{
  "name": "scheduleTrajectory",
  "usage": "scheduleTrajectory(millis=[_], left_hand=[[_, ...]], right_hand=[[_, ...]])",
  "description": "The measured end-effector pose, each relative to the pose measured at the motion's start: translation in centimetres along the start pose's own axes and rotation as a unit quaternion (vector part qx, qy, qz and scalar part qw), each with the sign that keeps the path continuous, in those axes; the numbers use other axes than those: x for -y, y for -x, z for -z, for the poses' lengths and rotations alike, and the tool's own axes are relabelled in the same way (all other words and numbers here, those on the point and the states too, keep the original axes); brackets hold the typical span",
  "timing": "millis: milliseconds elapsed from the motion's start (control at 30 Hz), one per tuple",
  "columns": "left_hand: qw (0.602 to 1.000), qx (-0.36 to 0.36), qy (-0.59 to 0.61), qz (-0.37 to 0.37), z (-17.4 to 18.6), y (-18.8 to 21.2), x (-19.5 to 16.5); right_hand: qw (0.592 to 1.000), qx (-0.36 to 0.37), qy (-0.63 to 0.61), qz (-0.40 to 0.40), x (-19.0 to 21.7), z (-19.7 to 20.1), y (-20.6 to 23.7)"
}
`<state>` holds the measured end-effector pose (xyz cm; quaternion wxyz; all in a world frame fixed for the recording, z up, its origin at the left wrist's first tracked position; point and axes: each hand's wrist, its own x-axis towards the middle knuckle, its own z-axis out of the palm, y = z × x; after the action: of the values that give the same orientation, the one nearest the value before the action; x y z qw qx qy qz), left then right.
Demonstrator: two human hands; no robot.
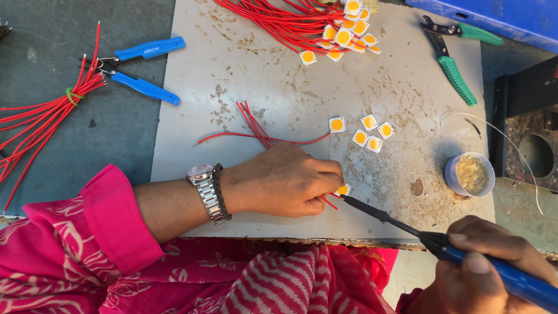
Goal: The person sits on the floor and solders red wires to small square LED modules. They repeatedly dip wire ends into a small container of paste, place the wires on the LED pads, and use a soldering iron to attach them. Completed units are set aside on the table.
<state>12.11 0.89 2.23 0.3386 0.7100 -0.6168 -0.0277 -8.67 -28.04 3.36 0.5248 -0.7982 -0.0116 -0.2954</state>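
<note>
While the left hand (285,180) lies knuckles-up on the scuffed grey board (279,87) that covers the table, its fingers (328,174) are pinched nearly closed on a small square white chip with a round yellow centre (344,189), pressing it to the board; a thin red wire (329,202) pokes out beneath the fingertips. At 4 o'clock from that chip, the right hand (494,261) is wrapped tight round the blue handle of a soldering iron (407,227), whose dark tip touches the chip's edge.

Most of the chip is hidden under the left fingertips, so the joint itself cannot be made out. The right hand and the iron's handle are cut off by the lower right corner.

A silver metal wristwatch (204,189) and a pink patterned sleeve (87,232) sit on the left arm. At 12 o'clock from the left hand lie a few loose red wires (253,125), one joined to a chip, and at 1 o'clock a cluster of five like chips (366,131). Further at 12 o'clock is a heap of wired chips (343,32). A small round tub of brownish paste (471,173) stands at 3 o'clock, green-handled pliers (453,64) at 2 o'clock, blue-handled cutters (139,67) at 10 o'clock, and a tied bundle of red wires (40,119) at 9 o'clock.
</note>
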Motion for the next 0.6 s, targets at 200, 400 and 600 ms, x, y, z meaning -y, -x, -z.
scheduleTrajectory(millis=[200,400,600], left_hand=[[1.0,-0.01,0.007,-0.008,0.1,0.0,0.0],[1.0,0.002,0.0,-0.001,0.1,-0.1,0.0],[1.0,-0.006,-0.004,-0.005,0.1,-0.2,-0.1]], right_hand=[[0.99,0.094,0.109,-0.005,2.6,-0.8,-1.4],[0.977,0.133,0.169,-0.008,5.2,-2.2,-3.7],[0.974,0.152,0.168,0.014,5.6,-2.9,-5.3]])
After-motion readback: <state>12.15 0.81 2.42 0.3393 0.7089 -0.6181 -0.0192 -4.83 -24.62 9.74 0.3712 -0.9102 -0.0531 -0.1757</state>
